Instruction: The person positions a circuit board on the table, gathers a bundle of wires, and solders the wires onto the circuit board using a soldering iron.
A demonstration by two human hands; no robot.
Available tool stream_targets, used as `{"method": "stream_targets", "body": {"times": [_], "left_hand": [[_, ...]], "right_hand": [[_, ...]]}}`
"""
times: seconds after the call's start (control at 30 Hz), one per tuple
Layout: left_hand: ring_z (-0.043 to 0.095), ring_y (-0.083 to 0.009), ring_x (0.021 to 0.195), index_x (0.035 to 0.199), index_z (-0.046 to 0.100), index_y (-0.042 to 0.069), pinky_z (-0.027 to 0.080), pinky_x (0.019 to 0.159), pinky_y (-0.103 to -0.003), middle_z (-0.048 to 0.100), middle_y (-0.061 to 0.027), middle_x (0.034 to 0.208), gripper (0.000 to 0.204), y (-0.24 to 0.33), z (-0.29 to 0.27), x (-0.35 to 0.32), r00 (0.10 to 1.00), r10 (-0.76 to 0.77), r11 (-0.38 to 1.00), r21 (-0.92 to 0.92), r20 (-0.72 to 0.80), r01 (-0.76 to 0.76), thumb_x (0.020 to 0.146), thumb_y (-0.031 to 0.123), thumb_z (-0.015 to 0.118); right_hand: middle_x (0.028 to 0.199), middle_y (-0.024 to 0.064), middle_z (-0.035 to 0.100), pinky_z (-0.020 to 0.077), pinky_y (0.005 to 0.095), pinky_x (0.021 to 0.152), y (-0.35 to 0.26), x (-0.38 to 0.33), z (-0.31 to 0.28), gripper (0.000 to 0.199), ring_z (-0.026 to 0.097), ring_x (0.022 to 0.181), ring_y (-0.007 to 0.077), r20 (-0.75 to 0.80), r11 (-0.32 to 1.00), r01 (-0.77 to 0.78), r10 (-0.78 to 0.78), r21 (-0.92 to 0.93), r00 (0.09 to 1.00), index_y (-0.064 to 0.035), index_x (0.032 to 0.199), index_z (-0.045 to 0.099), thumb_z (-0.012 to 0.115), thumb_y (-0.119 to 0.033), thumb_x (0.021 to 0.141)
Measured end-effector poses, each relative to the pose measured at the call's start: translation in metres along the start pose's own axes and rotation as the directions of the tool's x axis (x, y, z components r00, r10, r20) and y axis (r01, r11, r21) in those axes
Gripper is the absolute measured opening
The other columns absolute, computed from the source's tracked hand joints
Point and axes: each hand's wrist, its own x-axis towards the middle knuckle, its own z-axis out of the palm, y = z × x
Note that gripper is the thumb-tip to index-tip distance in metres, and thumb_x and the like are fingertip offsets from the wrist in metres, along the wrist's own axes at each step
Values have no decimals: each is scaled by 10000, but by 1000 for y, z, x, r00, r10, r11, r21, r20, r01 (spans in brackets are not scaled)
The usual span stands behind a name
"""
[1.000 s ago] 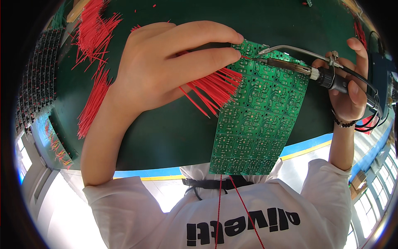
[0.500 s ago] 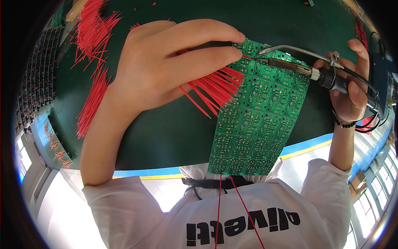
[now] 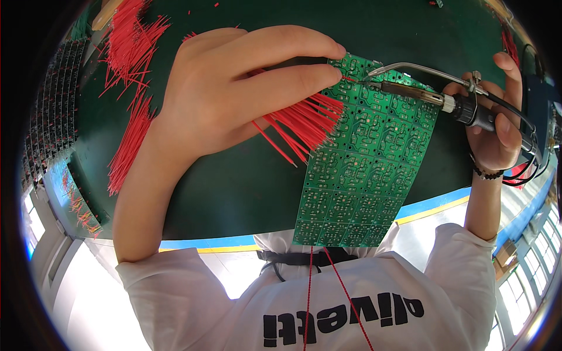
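My left hand (image 3: pixel 234 93) grips a bundle of short red wires (image 3: pixel 304 120) and pinches one wire end against the top edge of a long green circuit board panel (image 3: pixel 363 169). The panel lies on a dark green mat (image 3: pixel 234 193) and reaches down to the table edge. My right hand (image 3: pixel 497 123) holds a soldering iron (image 3: pixel 421 93) by its black handle, with a thin metal tube running along it. The iron's tip touches the board right beside my left fingertips.
Loose red wires (image 3: pixel 132 64) lie scattered over the mat at the upper left. Dark racks of parts (image 3: pixel 50 117) stand along the left rim. A blue box (image 3: pixel 535 111) with cables sits at the right edge. Two red threads (image 3: pixel 328 292) cross my white shirt.
Almost nothing has moved. Both hands keep the same grip, and the iron's tip stays at the board's top edge.
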Motion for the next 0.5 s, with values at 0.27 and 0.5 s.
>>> {"method": "stream_targets", "body": {"times": [0.27, 0.5], "left_hand": [[630, -205, 701, 918, 671, 3, 457, 523, -254, 652, -140, 989, 301, -1, 3, 0, 1000, -5, 1000, -9, 5, 5, 642, 121, 669], [635, -209, 716, 918, 670, 1, 466, 529, -254, 652, -140, 989, 300, -2, 4, -2, 1000, -2, 1000, -11, 6, 2, 644, 122, 665]], "right_hand": [[1149, 232, 569, 478, 239, 764, 4, -2, -6, 782, 606, 1001, 294, 19, 999, -21, 20, 35, 1000, 28, 1372, 86, 556, -281, 829], [1134, 230, 576, 453, 204, 715, 2, -1, -3, 775, 622, 906, 227, 20, 999, -45, 45, -2, 999, 45, 1363, 96, 557, -275, 828]]}}
